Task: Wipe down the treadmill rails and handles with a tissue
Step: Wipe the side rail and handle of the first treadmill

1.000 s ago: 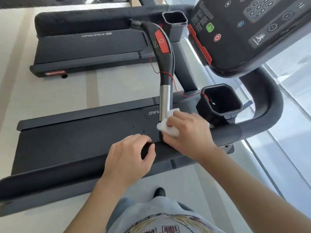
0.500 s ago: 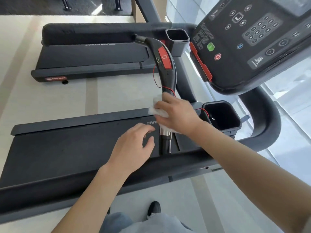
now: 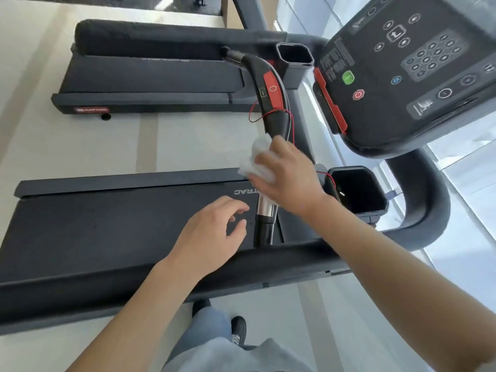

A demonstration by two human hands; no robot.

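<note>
At the upper left of the frame a second treadmill (image 3: 150, 76) stands on the pale floor, well apart. Lower left, the near treadmill's belt (image 3: 120, 224) runs across, with its padded side rail (image 3: 80, 285) below it. Over the belt at centre, the left hand (image 3: 212, 234) hovers with fingers loosely curled, holding nothing. Just right of it rises the handle (image 3: 271, 103), black with a red patch and a thin red cord looped around it. The right hand (image 3: 290, 178) wraps the white tissue (image 3: 255, 159) around the handle's metal section, fingers curled round both. Further right sit a black cup holder (image 3: 357, 191) and the console (image 3: 408, 68) at the upper right
</note>
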